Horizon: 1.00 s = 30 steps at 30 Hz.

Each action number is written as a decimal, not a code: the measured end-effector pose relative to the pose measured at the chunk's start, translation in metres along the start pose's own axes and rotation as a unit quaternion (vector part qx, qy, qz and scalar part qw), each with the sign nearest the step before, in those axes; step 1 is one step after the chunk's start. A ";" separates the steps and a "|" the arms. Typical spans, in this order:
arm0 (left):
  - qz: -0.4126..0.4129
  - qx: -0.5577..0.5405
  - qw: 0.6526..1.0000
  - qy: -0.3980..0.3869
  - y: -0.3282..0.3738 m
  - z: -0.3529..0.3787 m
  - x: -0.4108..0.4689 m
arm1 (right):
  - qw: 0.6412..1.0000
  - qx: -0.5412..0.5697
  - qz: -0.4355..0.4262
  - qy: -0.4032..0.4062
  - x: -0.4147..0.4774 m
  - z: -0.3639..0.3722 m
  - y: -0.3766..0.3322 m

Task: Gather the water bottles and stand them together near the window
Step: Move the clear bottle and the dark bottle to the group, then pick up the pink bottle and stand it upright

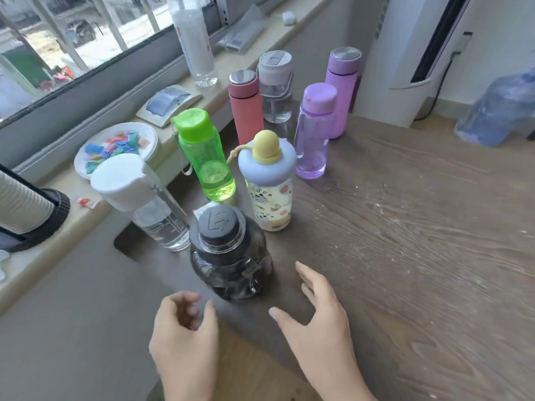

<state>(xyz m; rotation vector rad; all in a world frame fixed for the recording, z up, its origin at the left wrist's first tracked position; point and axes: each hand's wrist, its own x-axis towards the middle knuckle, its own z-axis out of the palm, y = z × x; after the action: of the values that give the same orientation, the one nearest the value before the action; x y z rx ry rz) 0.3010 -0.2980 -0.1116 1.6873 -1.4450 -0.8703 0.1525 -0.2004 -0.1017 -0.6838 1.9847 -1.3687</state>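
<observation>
Smoky dark plastic, the squat bottle (pixel 230 257) stands upright at the cluster's six o'clock, just ahead of my hands. My left hand (pixel 185 340) is loosely curled and my right hand (pixel 320 319) spread, both gripping nothing. I'd cup it low on both sides and slide it towards twelve o'clock without bumping the cartoon-print bottle (pixel 267 183). At ten o'clock, the white-lidded bottle (pixel 144 204) looks clear inside; the green bottle (pixel 207 157) seems empty.
</observation>
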 end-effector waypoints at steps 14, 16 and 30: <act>0.226 -0.063 0.900 -0.367 0.112 0.159 -0.221 | 0.945 0.057 0.047 0.320 -0.055 -0.233 0.070; 0.265 -0.052 0.859 -0.436 0.126 0.180 -0.255 | 0.930 0.066 0.063 0.356 -0.076 -0.264 0.083; 0.421 0.062 0.463 -0.778 0.164 0.268 -0.526 | 0.760 0.030 0.227 0.609 -0.259 -0.409 0.174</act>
<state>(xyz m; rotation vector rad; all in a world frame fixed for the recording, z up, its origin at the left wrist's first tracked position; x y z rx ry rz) -0.0817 0.1798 -0.0870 -0.6106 -2.9770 -1.6828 0.0123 0.2949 -0.1049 0.9996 2.6943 -1.6860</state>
